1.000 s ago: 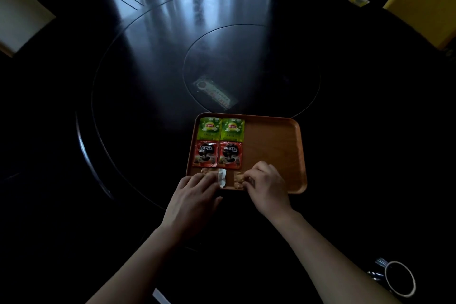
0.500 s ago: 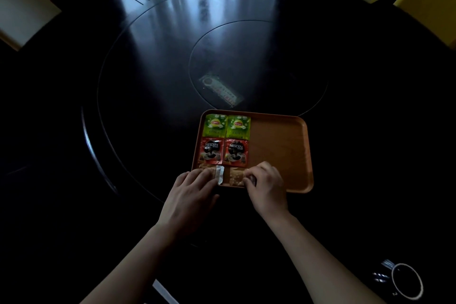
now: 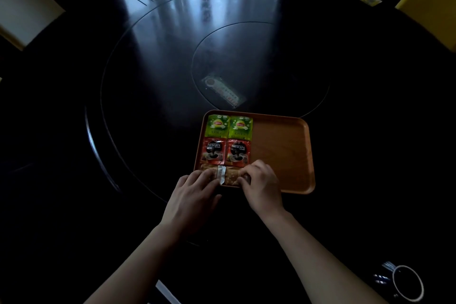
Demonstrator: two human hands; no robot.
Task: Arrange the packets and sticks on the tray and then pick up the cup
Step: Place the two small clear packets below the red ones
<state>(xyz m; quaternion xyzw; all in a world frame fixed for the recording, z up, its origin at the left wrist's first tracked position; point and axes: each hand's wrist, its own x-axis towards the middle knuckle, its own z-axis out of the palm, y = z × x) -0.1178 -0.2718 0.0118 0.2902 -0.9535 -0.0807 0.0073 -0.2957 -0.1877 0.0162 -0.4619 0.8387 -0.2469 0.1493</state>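
Head view: both hands at the sticks on the tray's near edge

Head camera looks down on a dark, glossy round table (image 3: pixel 153 61) with an orange-brown tray (image 3: pixel 283 153) lying near the person. The left half of the tray is filled in rows. Two green Lipton packets (image 3: pixel 218 126) lie side by side along the far edge, touching each other. Just beneath them two red Nescafe packets (image 3: pixel 213 152) lie side by side in the same way. Along the near edge, just below the red pair, the brown sticks (image 3: pixel 232 176) lie crosswise, with a white crimped end showing between the two hands. The right half of the tray is bare wood.

The left hand (image 3: pixel 192 201) reaches in from the near rim with its fingers fairly straight, laid flat over the left part of the sticks and covering that end. The right hand (image 3: pixel 263 186) sits beside it on the tray with its fingers bent, and fingertips and thumb pinch the right end of the sticks. Both forearms run back towards the bottom of the frame.

The cup (image 3: pixel 407 283), dark with a pale rim, stands on the table at the lower right corner, well apart from the tray and both hands.

Beyond the tray, on the table's inset disc (image 3: pixel 283 52), lies a clear sleeve (image 3: pixel 223 91) with faint print. Yellow chairs (image 3: pixel 429 5) stand at the far right.
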